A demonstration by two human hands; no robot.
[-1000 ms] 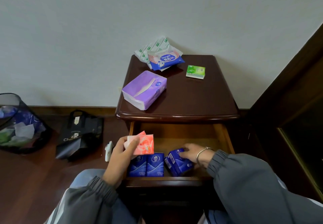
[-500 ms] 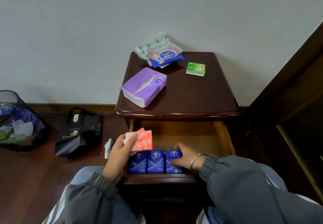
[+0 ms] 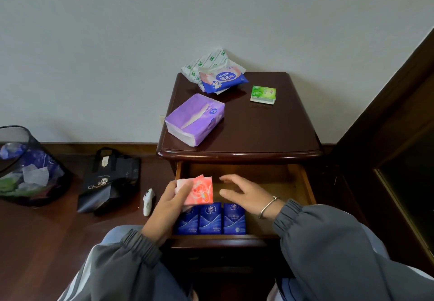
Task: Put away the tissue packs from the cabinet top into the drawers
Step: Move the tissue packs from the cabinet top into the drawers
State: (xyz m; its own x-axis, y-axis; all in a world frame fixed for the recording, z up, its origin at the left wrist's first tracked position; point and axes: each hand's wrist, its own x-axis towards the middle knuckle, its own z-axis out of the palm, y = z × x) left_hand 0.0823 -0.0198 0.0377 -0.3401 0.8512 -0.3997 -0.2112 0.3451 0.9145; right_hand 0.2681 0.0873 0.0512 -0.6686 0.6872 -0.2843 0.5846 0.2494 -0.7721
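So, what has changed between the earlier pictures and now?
The right hand set the third blue pack upright beside the other two blue packs at the front of the drawer, let it go and lifted away, open. The left hand still holds the pink pack over the drawer. The purple pack, green pack and wipes pack on the cabinet top did not move.
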